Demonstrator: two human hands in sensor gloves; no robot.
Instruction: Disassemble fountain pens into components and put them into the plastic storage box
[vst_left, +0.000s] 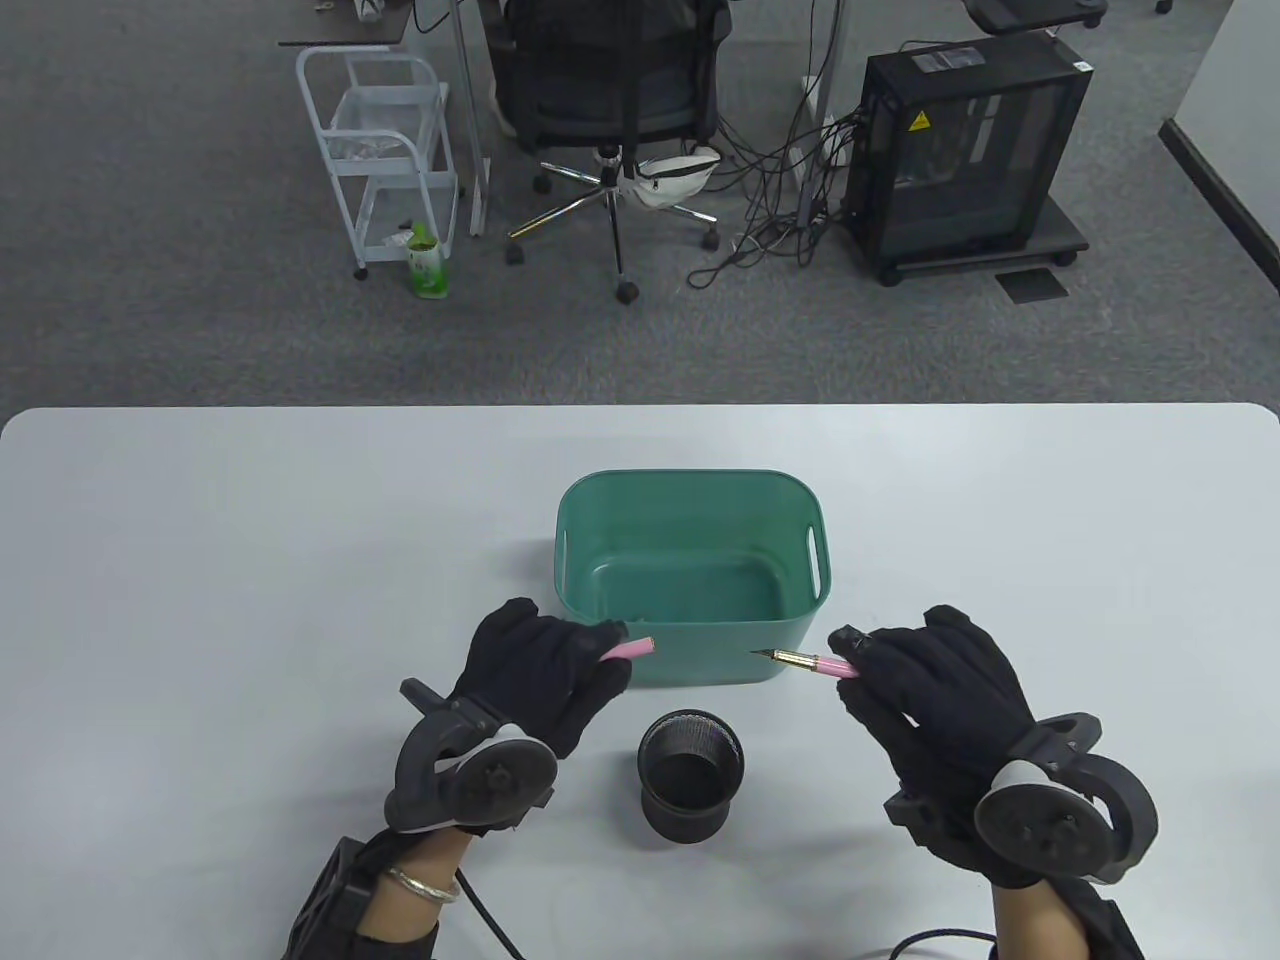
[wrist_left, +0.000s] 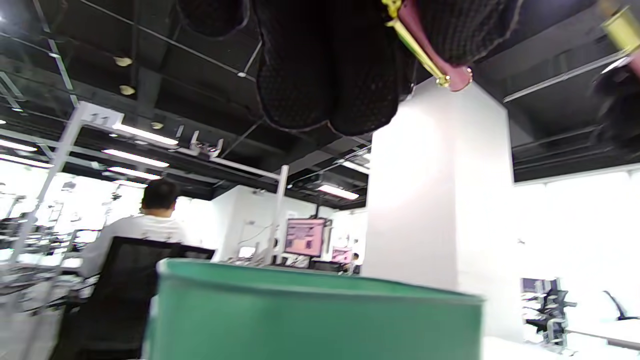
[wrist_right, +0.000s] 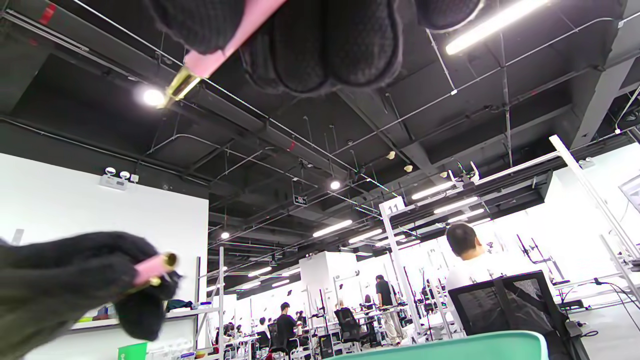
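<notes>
A green plastic storage box stands in the middle of the table with nothing visible inside. My left hand grips a pink pen cap just in front of the box's near left corner; the cap's gold clip shows in the left wrist view. My right hand grips the pink pen body, its gold nib pointing left towards the cap. The two parts are apart, with a gap between them. In the right wrist view the pen body hangs from my fingers and the cap sits in the other glove.
A black mesh pen cup stands on the white table between my hands, in front of the box. Beyond the table's far edge are an office chair, a white trolley and a computer tower.
</notes>
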